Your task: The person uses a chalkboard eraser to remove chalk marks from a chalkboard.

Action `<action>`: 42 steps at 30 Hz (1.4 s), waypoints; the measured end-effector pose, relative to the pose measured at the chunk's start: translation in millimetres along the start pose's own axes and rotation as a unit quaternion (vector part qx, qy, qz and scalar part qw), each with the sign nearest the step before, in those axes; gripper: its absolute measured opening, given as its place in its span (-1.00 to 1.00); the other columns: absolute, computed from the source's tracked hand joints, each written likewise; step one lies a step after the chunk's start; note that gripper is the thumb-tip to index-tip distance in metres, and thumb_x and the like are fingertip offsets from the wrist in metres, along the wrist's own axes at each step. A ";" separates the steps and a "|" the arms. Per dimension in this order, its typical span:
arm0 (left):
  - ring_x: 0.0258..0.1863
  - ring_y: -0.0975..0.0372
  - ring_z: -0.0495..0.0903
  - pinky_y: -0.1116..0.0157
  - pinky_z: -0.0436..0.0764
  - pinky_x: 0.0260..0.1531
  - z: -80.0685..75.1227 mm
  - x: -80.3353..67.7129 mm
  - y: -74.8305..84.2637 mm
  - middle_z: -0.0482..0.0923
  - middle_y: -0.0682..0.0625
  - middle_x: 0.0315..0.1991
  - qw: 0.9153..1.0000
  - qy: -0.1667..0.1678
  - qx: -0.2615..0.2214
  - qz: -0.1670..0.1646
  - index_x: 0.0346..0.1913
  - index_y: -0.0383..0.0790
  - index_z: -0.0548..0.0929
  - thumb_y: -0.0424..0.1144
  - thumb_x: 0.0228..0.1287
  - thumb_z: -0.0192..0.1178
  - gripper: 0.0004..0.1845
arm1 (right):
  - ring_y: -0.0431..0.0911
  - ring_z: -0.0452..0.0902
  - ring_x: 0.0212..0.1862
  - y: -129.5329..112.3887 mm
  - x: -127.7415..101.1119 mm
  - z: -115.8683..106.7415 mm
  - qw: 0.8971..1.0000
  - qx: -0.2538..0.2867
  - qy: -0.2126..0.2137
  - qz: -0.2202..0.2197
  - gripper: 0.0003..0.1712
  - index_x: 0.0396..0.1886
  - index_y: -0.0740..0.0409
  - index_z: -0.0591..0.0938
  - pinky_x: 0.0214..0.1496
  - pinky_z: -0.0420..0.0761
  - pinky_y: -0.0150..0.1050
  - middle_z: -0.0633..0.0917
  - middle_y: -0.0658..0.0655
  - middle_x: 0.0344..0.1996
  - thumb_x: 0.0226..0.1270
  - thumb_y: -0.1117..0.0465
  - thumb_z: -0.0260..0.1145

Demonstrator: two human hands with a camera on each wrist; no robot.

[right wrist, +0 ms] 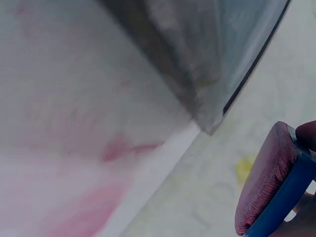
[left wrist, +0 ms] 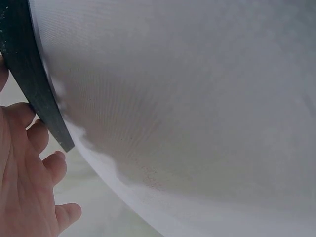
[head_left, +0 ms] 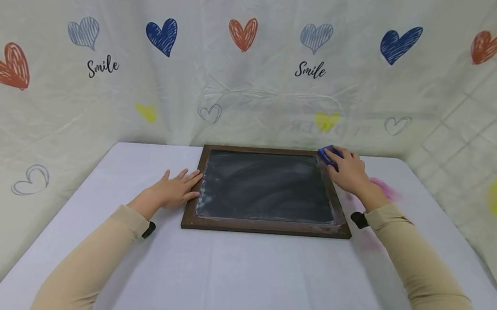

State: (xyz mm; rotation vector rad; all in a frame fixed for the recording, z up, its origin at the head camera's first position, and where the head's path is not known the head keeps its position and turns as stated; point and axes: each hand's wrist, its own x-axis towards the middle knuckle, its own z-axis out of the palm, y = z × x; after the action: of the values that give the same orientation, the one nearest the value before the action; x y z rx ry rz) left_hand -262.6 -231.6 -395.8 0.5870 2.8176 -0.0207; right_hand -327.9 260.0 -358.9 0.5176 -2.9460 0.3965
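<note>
A dark chalkboard (head_left: 268, 185) in a brown wooden frame (head_left: 265, 226) lies flat on a white table (head_left: 238, 281). Chalk smears show along its edges. My left hand (head_left: 175, 190) lies flat with straight fingers against the frame's left edge (left wrist: 42, 94). My right hand (head_left: 348, 171) grips a blue eraser (head_left: 328, 155) at the board's far right corner. In the right wrist view the eraser (right wrist: 276, 187) shows a reddish felt face and a blue back, lifted beside the frame's corner (right wrist: 207, 118).
Pink chalk stains (head_left: 383, 189) mark the tablecloth right of the board, seen also as pink smears (right wrist: 89, 207) in the right wrist view. A white curtain (head_left: 254, 77) printed with hearts and "Smile" hangs behind and to both sides.
</note>
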 end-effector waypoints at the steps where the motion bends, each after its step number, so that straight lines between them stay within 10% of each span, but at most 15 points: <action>1: 0.60 -0.15 -0.10 -0.40 -0.15 0.40 0.2 0.1 -0.1 -0.12 -0.12 0.66 1.000 0.000 0.000 0.000 0.68 -0.15 -0.05 0.16 0.66 -0.19 -0.25 | 0.57 0.08 0.36 4.8 -2.3 -0.8 1.000 0.000 0.003 0.005 -0.37 0.57 0.27 0.28 0.18 0.24 0.49 0.15 0.47 0.50 0.59 0.17 0.03; 11: 0.60 -0.15 -0.09 -0.40 -0.14 0.40 3.0 1.2 -0.7 -0.10 -0.12 0.66 1.000 0.005 -0.002 0.004 0.68 -0.15 -0.04 0.16 0.66 -0.19 -0.25 | 0.62 0.05 0.26 68.5 -30.9 -1.2 0.997 0.034 0.029 0.068 -0.29 0.59 0.34 0.15 0.02 0.21 0.50 0.10 0.57 0.44 0.51 0.20 -0.03; 20: 0.60 -0.15 -0.10 -0.41 -0.15 0.40 2.9 1.4 -1.9 -0.11 -0.12 0.66 1.000 0.005 -0.001 0.002 0.68 -0.16 -0.04 0.15 0.66 -0.18 -0.25 | 0.68 -0.03 0.25 104.7 -50.3 -2.0 0.990 0.042 -0.028 0.132 -0.25 0.57 0.40 0.09 0.07 0.18 0.55 0.01 0.66 0.39 0.47 0.20 -0.03; 42: 0.61 -0.14 -0.12 -0.41 -0.14 0.40 3.5 3.3 -5.3 -0.11 -0.10 0.66 1.000 0.010 0.006 -0.001 0.68 -0.14 -0.04 0.16 0.66 -0.19 -0.25 | 0.83 0.01 0.21 105.0 -48.3 -4.2 0.991 0.036 -0.090 0.096 -0.26 0.48 0.55 0.08 0.22 0.17 0.58 -0.05 0.84 0.28 0.58 0.14 0.08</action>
State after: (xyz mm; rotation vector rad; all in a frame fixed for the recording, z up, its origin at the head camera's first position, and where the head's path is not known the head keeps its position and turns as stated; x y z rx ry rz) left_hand -266.7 -235.4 -400.3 0.5914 2.8380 -0.0317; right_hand -319.2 371.8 -387.5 0.2928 -3.1787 0.5033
